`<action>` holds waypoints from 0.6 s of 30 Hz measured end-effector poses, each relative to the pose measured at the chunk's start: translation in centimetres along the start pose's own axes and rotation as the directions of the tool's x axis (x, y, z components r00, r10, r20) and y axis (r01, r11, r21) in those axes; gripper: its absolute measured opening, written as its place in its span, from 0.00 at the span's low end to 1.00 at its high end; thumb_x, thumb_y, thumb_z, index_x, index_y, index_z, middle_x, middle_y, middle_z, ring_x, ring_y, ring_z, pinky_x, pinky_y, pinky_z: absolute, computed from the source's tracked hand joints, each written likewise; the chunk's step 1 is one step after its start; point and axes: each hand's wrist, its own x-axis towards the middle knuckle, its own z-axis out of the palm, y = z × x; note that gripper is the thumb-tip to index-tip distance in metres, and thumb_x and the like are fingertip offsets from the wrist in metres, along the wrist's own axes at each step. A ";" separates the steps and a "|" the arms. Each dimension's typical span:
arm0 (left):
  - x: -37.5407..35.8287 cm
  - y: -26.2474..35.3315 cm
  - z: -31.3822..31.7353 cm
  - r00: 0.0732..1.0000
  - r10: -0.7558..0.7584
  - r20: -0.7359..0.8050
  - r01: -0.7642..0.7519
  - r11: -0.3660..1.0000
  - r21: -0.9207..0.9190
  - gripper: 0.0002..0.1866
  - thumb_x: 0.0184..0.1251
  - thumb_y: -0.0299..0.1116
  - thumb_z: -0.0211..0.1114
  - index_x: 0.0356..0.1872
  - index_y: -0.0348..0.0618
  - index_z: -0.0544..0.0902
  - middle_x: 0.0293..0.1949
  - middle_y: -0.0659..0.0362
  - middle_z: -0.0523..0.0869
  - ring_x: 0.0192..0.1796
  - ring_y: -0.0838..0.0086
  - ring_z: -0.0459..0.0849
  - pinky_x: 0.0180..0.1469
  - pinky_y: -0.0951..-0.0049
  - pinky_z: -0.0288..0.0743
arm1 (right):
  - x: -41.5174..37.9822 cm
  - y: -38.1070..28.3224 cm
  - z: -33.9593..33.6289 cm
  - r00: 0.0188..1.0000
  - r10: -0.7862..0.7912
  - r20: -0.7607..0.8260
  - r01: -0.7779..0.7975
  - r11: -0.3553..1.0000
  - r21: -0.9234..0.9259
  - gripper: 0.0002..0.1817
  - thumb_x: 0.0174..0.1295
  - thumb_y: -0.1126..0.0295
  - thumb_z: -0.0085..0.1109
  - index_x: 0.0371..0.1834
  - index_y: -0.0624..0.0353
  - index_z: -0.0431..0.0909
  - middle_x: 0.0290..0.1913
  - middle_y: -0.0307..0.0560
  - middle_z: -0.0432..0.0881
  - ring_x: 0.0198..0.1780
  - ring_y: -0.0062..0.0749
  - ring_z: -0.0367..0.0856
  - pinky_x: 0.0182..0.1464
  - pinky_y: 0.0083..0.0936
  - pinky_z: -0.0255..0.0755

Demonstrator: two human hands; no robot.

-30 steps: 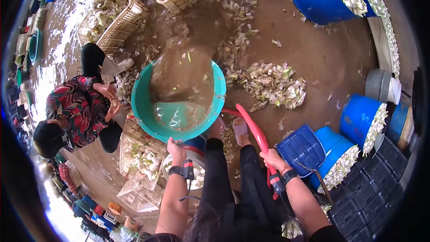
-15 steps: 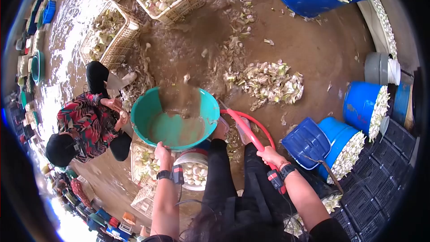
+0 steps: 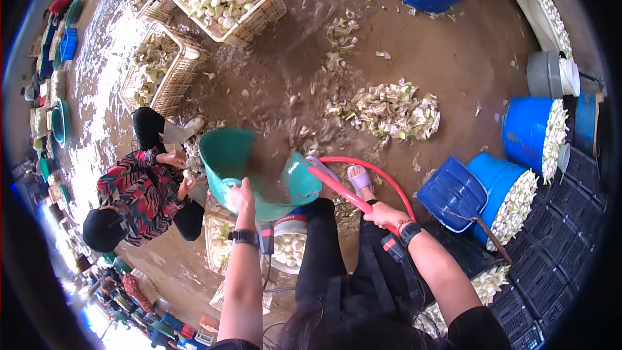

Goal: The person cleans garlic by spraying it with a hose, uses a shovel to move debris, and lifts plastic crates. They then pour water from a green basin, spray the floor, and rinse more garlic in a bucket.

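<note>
A green plastic tub [image 3: 227,149] is tilted in front of my legs, with brown, muddy water across its far opening. My left hand [image 3: 242,197] is closed on its near rim. My right hand [image 3: 387,215] grips a red hose [image 3: 340,188], whose front end lies against the right side of the tub. The rest of the hose loops over the floor. Below the tub stands a white bucket [image 3: 289,249] of white, garlic-like bulbs, its top partly covered by the tub. Beside it sits a cream crate [image 3: 217,240] of similar bulbs.
A crouching person [image 3: 146,188] works close on the left. Cream crates [image 3: 259,23] of bulbs stand ahead on the wet floor, with a pile of peelings [image 3: 395,113]. At right are a blue shovel [image 3: 453,191], blue barrels [image 3: 528,133] and black crates [image 3: 551,253].
My left hand and the tub's near rim have risen, and the tub tips more steeply. My right hand has shifted slightly up and left with the hose. The view has turned slightly.
</note>
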 end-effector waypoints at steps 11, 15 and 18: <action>-0.8 3.6 -0.9 0.957 0.255 0.139 -0.280 0.937 0.210 0.17 0.47 0.41 0.55 0.19 0.34 0.79 0.20 0.49 0.81 0.29 0.57 0.81 0.38 0.63 0.71 | -1.3 -5.9 -3.9 0.970 -0.205 0.133 0.208 0.978 -0.009 0.15 0.49 0.60 0.56 0.22 0.64 0.73 0.13 0.38 0.70 0.12 0.22 0.66 0.14 0.22 0.60; 1.0 3.9 -0.6 0.932 0.292 0.216 -0.341 0.907 0.247 0.16 0.46 0.39 0.53 0.19 0.34 0.78 0.20 0.50 0.81 0.28 0.58 0.81 0.37 0.63 0.72 | -0.8 -7.5 -5.6 0.952 -0.268 0.148 0.261 0.963 0.065 0.14 0.49 0.62 0.55 0.22 0.64 0.72 0.14 0.37 0.69 0.12 0.20 0.65 0.13 0.20 0.57; 3.5 3.6 0.4 0.925 0.266 0.273 -0.337 0.906 0.258 0.15 0.46 0.38 0.53 0.19 0.34 0.77 0.19 0.52 0.81 0.25 0.61 0.80 0.34 0.66 0.71 | -0.2 -8.6 -7.2 0.894 -0.382 0.233 0.383 0.923 0.040 0.15 0.49 0.60 0.54 0.19 0.63 0.72 0.14 0.38 0.70 0.14 0.22 0.67 0.15 0.22 0.58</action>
